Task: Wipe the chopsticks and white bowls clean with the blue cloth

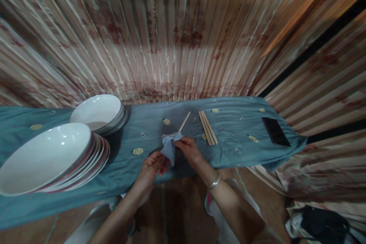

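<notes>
A light blue cloth (169,146) is wrapped around the middle of a pale wooden chopstick (184,121), whose upper end sticks out towards the back of the table. My right hand (189,149) pinches the cloth from the right. At the cloth's lower left, my left hand (154,163) is closed with curled fingers, in line with the chopstick's lower end, which the cloth and fingers hide. Several more wooden chopsticks (208,127) lie side by side on the tablecloth, just beyond my right hand.
A stack of large white plates (45,156) stands at the left of the table, with stacked white bowls (98,110) behind it. A black phone (276,131) lies near the right end of the blue-green tablecloth (240,114). Pleated curtains (183,45) hang behind; a dark bag (323,221) sits lower right.
</notes>
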`<state>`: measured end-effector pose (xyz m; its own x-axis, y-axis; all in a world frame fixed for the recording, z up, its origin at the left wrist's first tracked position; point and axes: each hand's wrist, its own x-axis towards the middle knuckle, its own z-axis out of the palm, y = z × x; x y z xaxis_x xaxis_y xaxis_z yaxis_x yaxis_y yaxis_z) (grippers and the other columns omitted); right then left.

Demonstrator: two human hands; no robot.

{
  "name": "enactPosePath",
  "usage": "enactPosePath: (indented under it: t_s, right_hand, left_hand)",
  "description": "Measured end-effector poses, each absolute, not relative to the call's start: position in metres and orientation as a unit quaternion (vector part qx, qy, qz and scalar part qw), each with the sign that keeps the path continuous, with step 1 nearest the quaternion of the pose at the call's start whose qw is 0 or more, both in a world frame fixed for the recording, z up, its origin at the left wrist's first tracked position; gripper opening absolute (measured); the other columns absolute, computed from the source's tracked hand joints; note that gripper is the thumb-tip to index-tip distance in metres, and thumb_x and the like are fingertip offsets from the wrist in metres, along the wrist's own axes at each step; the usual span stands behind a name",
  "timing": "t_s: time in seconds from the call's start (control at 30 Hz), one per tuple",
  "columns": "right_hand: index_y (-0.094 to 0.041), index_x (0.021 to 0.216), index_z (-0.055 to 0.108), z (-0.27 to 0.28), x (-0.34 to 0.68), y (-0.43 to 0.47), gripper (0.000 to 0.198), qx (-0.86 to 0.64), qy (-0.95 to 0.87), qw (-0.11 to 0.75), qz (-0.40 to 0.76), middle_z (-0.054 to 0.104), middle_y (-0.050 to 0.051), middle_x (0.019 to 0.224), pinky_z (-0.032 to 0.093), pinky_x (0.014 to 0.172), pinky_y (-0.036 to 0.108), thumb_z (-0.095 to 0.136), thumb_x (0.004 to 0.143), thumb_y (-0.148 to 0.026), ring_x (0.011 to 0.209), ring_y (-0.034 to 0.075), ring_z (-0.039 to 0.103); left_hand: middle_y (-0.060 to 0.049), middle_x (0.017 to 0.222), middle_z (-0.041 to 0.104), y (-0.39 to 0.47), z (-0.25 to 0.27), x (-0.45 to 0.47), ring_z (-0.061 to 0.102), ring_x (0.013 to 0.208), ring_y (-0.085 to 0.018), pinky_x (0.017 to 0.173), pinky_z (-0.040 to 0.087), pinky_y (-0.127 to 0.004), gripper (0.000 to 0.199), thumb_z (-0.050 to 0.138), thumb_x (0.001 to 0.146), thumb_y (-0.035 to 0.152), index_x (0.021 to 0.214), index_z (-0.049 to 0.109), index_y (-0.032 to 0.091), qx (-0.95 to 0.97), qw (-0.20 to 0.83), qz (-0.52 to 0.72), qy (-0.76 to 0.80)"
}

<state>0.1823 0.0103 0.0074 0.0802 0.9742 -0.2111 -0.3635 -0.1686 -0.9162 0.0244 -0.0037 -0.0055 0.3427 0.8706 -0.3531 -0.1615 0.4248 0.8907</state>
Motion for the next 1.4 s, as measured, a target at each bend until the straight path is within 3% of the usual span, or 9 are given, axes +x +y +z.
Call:
enactPosePath:
  t_s: [0.2, 0.53, 0.83, 1.1, 1.27, 1.4]
  right_hand:
    - [-0.019, 0.047, 0.06, 0.013, 0.215, 0.022, 0.037, -0.507, -0.26, 0.622, 0.537, 0.055, -0.007, 0.049, 0.037, 0.054, 0.023, 0.087, 0.049, -0.045, 0.051, 0.007, 0.044]
    - [-0.02, 0.053, 0.061, 0.017, 0.249, 0.026, 0.034, -0.474, -0.24, 0.678, 0.509, 0.061, -0.004, 0.056, 0.043, 0.056, 0.024, 0.085, 0.054, -0.044, 0.056, 0.01, 0.053]
    - [-0.02, 0.045, 0.056, 0.015, 0.22, 0.019, 0.041, -0.499, -0.254, 0.622, 0.547, 0.049, -0.007, 0.047, 0.037, 0.054, 0.023, 0.087, 0.049, -0.046, 0.051, 0.007, 0.041]
    - [-0.02, 0.052, 0.065, 0.004, 0.193, 0.012, 0.034, -0.499, -0.31, 0.562, 0.583, 0.056, -0.005, 0.051, 0.039, 0.059, 0.026, 0.084, 0.053, -0.048, 0.056, 0.01, 0.046]
    - [-0.021, 0.065, 0.074, -0.001, 0.18, 0.01, 0.028, -0.48, -0.348, 0.55, 0.588, 0.068, -0.002, 0.063, 0.047, 0.068, 0.029, 0.082, 0.057, -0.047, 0.068, 0.016, 0.059]
    - [-0.023, 0.069, 0.076, 0.002, 0.181, 0.01, 0.027, -0.479, -0.354, 0.555, 0.58, 0.071, -0.001, 0.068, 0.05, 0.073, 0.032, 0.081, 0.057, -0.046, 0.075, 0.019, 0.063]
  left_hand:
    - [-0.001, 0.055, 0.065, -0.007, -0.002, 0.028, 0.047, 0.038, -0.007, 0.037, 0.026, -0.02, 0.045, 0.08, 0.055, 0.054, 0.067, 0.061, 0.015, 0.382, 0.723, 0.341, 0.463]
    - [0.0, 0.051, 0.061, -0.011, -0.004, 0.032, 0.046, 0.036, -0.007, 0.037, 0.026, -0.019, 0.049, 0.08, 0.053, 0.057, 0.065, 0.061, 0.014, 0.366, 0.737, 0.329, 0.463]
    - [0.002, 0.048, 0.056, -0.012, -0.006, 0.034, 0.043, 0.038, -0.005, 0.039, 0.027, -0.018, 0.045, 0.083, 0.053, 0.051, 0.066, 0.062, 0.013, 0.318, 0.759, 0.34, 0.455]
    - [0.004, 0.047, 0.053, -0.007, 0.0, 0.035, 0.038, 0.038, -0.003, 0.038, 0.024, -0.017, 0.047, 0.086, 0.047, 0.049, 0.062, 0.059, 0.013, 0.289, 0.768, 0.352, 0.45]
    - [0.004, 0.046, 0.051, -0.008, -0.003, 0.032, 0.038, 0.04, -0.004, 0.04, 0.027, -0.018, 0.045, 0.082, 0.051, 0.048, 0.057, 0.051, 0.016, 0.291, 0.762, 0.38, 0.435]
    - [0.003, 0.05, 0.053, -0.008, -0.004, 0.032, 0.041, 0.043, -0.005, 0.043, 0.029, -0.02, 0.035, 0.08, 0.056, 0.039, 0.059, 0.053, 0.017, 0.32, 0.751, 0.379, 0.436]
